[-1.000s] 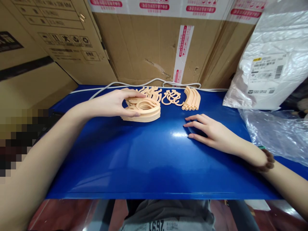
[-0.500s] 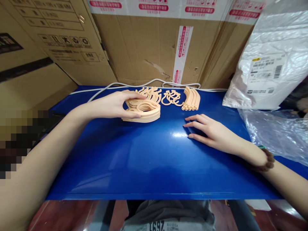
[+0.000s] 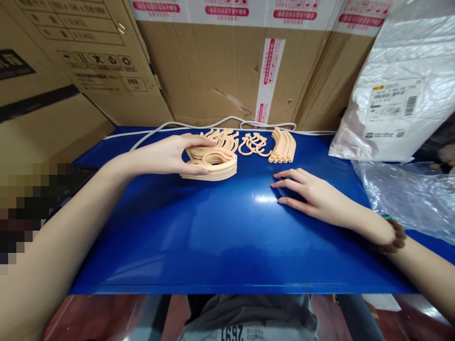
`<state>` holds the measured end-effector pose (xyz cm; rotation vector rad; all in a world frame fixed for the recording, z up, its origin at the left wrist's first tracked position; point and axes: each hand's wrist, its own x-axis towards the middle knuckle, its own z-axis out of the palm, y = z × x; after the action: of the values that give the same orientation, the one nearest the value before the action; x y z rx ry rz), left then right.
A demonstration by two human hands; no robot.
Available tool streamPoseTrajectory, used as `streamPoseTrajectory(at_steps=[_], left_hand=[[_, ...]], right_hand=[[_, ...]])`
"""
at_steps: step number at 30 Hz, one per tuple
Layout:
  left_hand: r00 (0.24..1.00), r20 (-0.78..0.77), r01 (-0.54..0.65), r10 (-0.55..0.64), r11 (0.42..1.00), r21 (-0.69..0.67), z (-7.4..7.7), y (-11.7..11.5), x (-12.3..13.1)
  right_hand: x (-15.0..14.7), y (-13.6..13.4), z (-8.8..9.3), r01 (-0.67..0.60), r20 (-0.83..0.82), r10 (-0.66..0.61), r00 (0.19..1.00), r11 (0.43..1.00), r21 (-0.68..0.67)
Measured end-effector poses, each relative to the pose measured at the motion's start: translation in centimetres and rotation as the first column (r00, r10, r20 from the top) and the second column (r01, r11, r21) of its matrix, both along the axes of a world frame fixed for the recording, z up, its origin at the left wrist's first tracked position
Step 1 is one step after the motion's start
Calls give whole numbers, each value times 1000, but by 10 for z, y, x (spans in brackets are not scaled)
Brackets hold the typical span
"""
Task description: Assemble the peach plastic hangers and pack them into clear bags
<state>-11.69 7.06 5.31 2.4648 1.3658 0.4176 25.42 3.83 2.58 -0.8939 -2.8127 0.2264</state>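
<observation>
Toward the back of the blue table lies a stack of beige plastic hanger pieces (image 3: 222, 171), leaf-shaped with oval openings. My left hand (image 3: 167, 154) holds its left end, the thumb along the front side and the fingers over the far side. Just behind the stack is a cluster of small curved beige pieces (image 3: 225, 137). To its right lie several beige hooks (image 3: 253, 143), then a row of curved beige hanger arms (image 3: 284, 146). My right hand (image 3: 307, 192) rests on the table in front of those arms, fingers spread, holding nothing.
The blue table (image 3: 227, 241) has cardboard boxes (image 3: 213, 66) along its back and left. A white cable (image 3: 199, 125) runs along the back edge. At the right stand a white plastic mailer bag (image 3: 394, 94) and crumpled clear plastic wrap (image 3: 408, 199).
</observation>
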Motion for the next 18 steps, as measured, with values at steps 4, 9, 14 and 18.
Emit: streamPoseTrajectory(at_steps=[4, 9, 14, 18], left_hand=[[1000, 7, -7, 7, 1000, 0, 1, -1, 1], [1000, 14, 7, -7, 1000, 9, 0, -1, 0], [1000, 26, 8, -8, 1000, 20, -1, -1, 0], [1000, 31, -6, 6, 1000, 1, 0, -2, 1]], right_hand=[[0, 0, 0, -2, 4, 2, 1000, 1000, 5], [-1, 0, 0, -1, -5, 1, 1000, 1000, 2], [-1, 0, 1, 1, 1, -1, 1000, 1000, 8], [0, -1, 1, 0, 7, 0, 1000, 1000, 7]])
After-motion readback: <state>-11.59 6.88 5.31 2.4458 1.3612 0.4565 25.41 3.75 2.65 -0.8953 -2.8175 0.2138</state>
